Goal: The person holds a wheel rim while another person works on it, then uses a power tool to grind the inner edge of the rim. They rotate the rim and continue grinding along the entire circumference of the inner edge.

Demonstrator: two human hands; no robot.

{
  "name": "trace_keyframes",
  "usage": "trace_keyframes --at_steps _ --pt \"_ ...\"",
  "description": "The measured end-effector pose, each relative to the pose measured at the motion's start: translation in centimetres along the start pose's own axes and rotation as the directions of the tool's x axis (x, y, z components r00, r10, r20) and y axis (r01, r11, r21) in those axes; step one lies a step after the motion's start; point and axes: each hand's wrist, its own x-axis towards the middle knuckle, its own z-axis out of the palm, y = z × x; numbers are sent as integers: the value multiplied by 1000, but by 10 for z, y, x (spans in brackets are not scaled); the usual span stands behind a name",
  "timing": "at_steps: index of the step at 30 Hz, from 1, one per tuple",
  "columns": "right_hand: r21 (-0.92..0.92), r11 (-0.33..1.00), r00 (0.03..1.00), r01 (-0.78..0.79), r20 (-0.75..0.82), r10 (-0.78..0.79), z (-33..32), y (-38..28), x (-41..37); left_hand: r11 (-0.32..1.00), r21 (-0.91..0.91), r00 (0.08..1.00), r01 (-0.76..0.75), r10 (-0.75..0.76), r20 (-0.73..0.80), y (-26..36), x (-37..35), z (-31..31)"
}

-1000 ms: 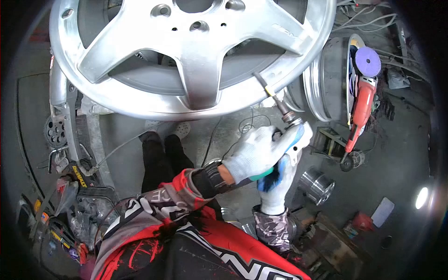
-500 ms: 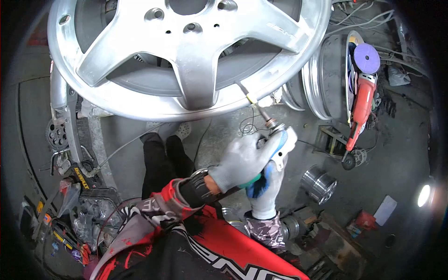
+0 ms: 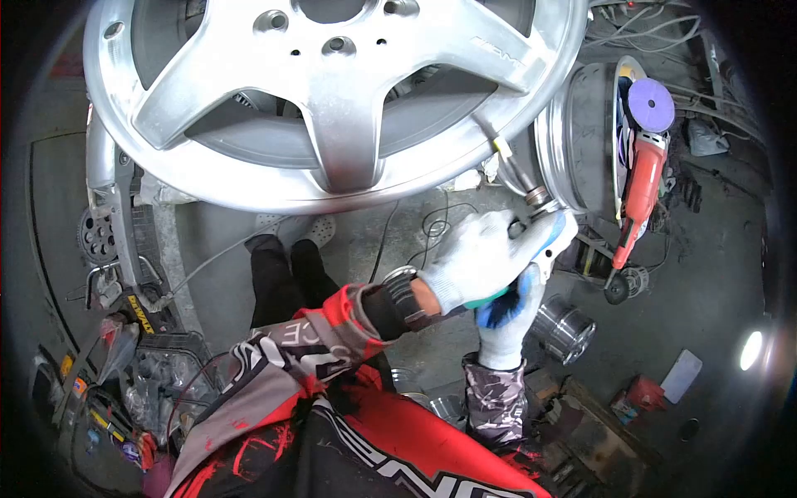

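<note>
A large silver alloy wheel (image 3: 342,124) with wide spokes fills the top of the head view. My left hand (image 3: 475,259), in a white glove, wraps over the body of a long-nosed power tool (image 3: 521,178). Below it my right hand (image 3: 505,332), gloved in white with blue on the palm, closes round the rear of the same tool. A yellow mark shows on the slim nose, whose blurred tip overlaps the lower right rim of the wheel. The gloves hide much of the tool's body.
A red polisher (image 3: 646,187) with a purple pad leans at right beside another rim (image 3: 581,137). A smaller silver wheel (image 3: 564,329) lies on the floor. At lower left sits a tray (image 3: 178,357) of wrapped items. Cables (image 3: 436,228) trail under the wheel.
Both hands and the tool have moved right and slightly up. The tool's nose has slid along the rim from bottom centre toward its lower right side.
</note>
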Motion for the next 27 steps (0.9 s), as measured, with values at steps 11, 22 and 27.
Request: trace_keyframes --at_steps 11,22,27 --pt "178 964 976 -196 -59 209 28 55 -68 924 -165 936 344 -323 142 0 -69 -45" --pt "79 992 994 -96 -51 101 19 32 -37 993 118 987 -18 36 -156 1 -44 -23" --pt "78 996 997 34 -74 -28 -14 18 7 998 -62 1000 -26 25 -15 -3 13 -1"
